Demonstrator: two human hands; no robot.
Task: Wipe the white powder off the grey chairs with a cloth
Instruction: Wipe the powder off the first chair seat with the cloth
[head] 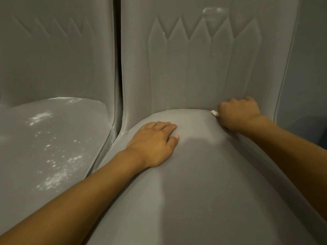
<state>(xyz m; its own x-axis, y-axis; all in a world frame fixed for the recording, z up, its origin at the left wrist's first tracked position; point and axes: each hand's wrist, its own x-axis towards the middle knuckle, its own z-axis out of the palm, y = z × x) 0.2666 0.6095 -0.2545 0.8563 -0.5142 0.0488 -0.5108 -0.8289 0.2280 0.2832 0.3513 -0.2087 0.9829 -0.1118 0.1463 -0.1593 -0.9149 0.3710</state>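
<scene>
Two grey chairs are standing side by side, with a narrow dark gap running between their backs at twelve o'clock. The right chair point(194, 191) is filling the middle and the three o'clock side of the view. The left chair point(53, 71) is sitting at nine o'clock.

White powder point(56, 177) is lying in flecks and clumps on the left chair's seat. It is thickest toward seven o'clock, with a smaller drift nearer the seat's rear at ten o'clock.

The left hand point(154, 144) is resting palm down on the right chair's seat, close to the centre of the view. Its fingers point(164, 126) are lying straight and close together, pointing toward two o'clock.

The right hand point(238, 114), at two o'clock from centre, is pressing into the crease where seat meets back. Its fingers are curling tightly round the cloth point(215, 113). Only a small white tip of the cloth is showing, at the hand's nine o'clock side; the fist is hiding the rest.

A glossy patch point(214, 12) is shining high on the right chair's back at one o'clock; what it is cannot be told.
</scene>
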